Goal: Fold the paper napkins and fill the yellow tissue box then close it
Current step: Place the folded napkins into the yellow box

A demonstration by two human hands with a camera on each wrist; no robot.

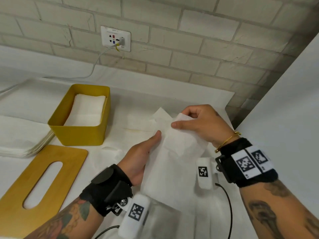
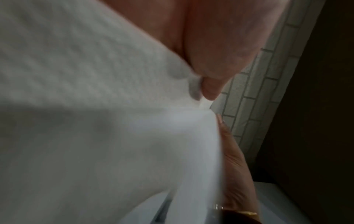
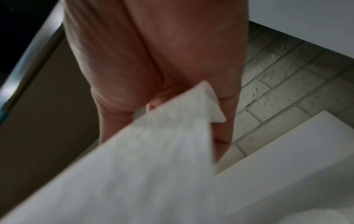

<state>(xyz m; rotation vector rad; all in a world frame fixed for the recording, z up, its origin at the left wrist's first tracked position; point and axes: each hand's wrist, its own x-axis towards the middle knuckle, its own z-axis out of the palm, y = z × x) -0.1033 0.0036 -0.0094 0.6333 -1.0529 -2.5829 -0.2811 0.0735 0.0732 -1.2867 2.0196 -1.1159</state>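
White-covered table (image 1: 198, 99): right hand (image 1: 202, 125) pinches the napkin (image 1: 172, 161) corner, left hand (image 1: 143, 152) grips its near-left edge, likely aligning a fold; yellow box (image 1: 77, 133) open far-left.

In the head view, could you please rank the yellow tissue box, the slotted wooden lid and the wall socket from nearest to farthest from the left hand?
From the left hand:
1. Slotted wooden lid, flat on its left.
2. Yellow tissue box, ahead-left; nearly level with the lid.
3. Wall socket, on the brick wall.
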